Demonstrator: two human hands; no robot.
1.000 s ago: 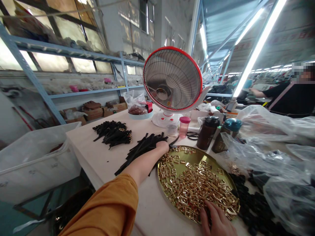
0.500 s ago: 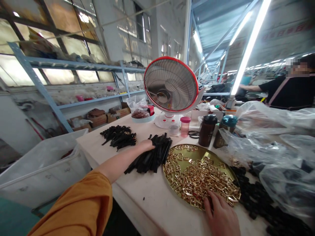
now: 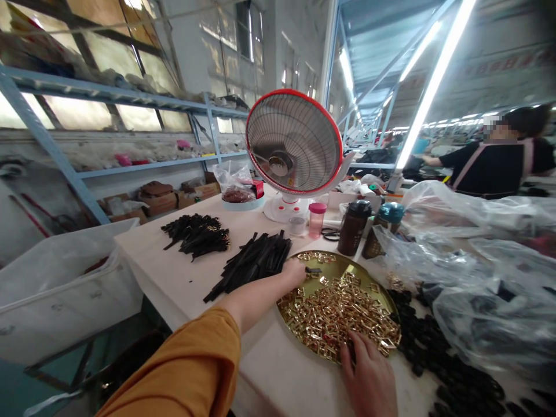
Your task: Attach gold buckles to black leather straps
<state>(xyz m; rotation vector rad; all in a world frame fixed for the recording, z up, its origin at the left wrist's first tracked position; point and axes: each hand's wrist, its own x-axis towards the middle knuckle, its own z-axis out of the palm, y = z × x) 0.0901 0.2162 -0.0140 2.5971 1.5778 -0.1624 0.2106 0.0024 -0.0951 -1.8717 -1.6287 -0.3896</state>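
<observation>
A round gold tray on the white table holds a heap of small gold buckles. My left hand is at the tray's left rim, fingers pinched on a short black strap that sticks out over the tray. A pile of black straps lies just left of that hand. A second pile of black straps with gold buckles on them lies farther left. My right hand rests at the tray's near edge, fingers stretched onto the buckles.
A red-rimmed dish heater stands at the back of the table, with a pink cup and two bottles beside it. Clear plastic bags and black parts fill the right. A lined bin stands left. A person works far right.
My left hand has come back from the pile of black straps to the tray's left rim with one strap in it. My right hand stays on the buckles.
</observation>
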